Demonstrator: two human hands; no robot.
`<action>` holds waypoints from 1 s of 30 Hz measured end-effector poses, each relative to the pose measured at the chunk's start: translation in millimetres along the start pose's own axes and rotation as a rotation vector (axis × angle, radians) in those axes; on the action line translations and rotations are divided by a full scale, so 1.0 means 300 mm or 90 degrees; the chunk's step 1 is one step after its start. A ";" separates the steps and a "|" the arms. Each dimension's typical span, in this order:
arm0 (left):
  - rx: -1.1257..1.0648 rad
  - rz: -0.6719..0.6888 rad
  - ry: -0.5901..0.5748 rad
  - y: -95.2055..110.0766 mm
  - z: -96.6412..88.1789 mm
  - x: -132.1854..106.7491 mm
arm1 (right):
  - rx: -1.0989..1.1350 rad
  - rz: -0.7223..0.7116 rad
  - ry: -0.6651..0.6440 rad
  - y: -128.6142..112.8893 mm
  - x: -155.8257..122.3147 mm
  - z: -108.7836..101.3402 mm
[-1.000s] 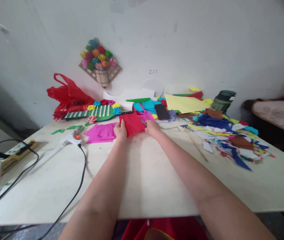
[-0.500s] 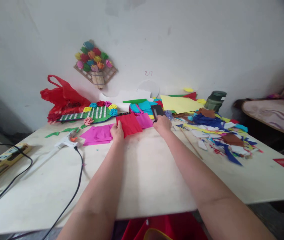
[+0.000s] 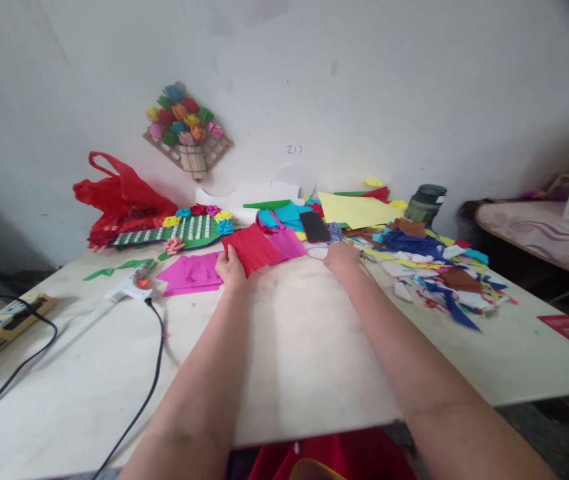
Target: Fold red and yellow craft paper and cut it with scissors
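red paper sheet (image 3: pixel 251 247) lies at the far middle of the table (image 3: pixel 289 347), its near corner pinched by the left hand (image 3: pixel 230 269). pink sheets (image 3: pixel 191 273) lie just left. right hand (image 3: pixel 343 257) rests near the phone (image 3: pixel 314 227), fingers loosely curled, holding nothing i can make out.

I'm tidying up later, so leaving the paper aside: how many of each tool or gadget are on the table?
White glue gun: 1
Black phone with red edge: 1
Dark green bottle: 1
Red plastic bag: 1
Power strip: 1
Total: 5
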State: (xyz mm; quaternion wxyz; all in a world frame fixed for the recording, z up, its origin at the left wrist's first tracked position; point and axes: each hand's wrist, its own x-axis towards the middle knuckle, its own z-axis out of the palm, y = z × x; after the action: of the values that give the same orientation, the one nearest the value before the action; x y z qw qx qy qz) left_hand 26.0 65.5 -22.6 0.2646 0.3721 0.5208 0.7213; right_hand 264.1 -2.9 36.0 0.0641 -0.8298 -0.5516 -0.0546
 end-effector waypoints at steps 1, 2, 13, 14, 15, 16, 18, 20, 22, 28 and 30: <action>0.004 0.004 0.011 0.001 0.000 -0.001 | 0.012 -0.023 0.016 -0.029 -0.004 -0.004; 0.009 0.007 0.021 0.002 0.000 -0.002 | 0.031 -0.060 0.020 -0.062 -0.007 -0.006; 0.060 0.045 0.001 0.023 -0.012 -0.017 | 0.124 -0.053 -0.009 -0.321 0.014 0.076; 0.059 0.048 0.000 0.020 -0.012 -0.016 | 0.136 -0.052 -0.013 -0.322 0.016 0.082; 0.058 0.048 -0.001 0.017 -0.012 -0.015 | 0.150 -0.051 -0.017 -0.322 0.018 0.087; 0.059 0.048 -0.001 0.013 -0.011 -0.013 | 0.161 -0.049 -0.020 -0.319 0.019 0.092; 0.067 0.048 -0.002 0.008 -0.009 -0.011 | 0.178 -0.049 -0.019 -0.312 0.021 0.098; 0.074 0.049 -0.003 0.009 -0.009 -0.012 | 0.186 -0.048 -0.018 -0.304 0.023 0.100; 0.079 0.049 0.000 0.017 -0.010 -0.016 | 0.191 -0.043 -0.022 -0.296 0.025 0.099; 0.087 0.038 0.004 0.050 -0.014 -0.031 | 0.296 0.006 0.055 -0.258 0.055 0.092; 0.096 0.040 0.006 0.052 -0.014 -0.032 | 0.407 0.020 0.114 -0.244 0.082 0.097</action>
State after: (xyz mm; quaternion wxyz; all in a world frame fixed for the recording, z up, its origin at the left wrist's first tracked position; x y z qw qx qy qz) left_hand 28.4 50.8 -10.9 0.2106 0.4036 0.5631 0.6897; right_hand 206.7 52.2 14.8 0.3701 -0.7683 -0.5200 0.0492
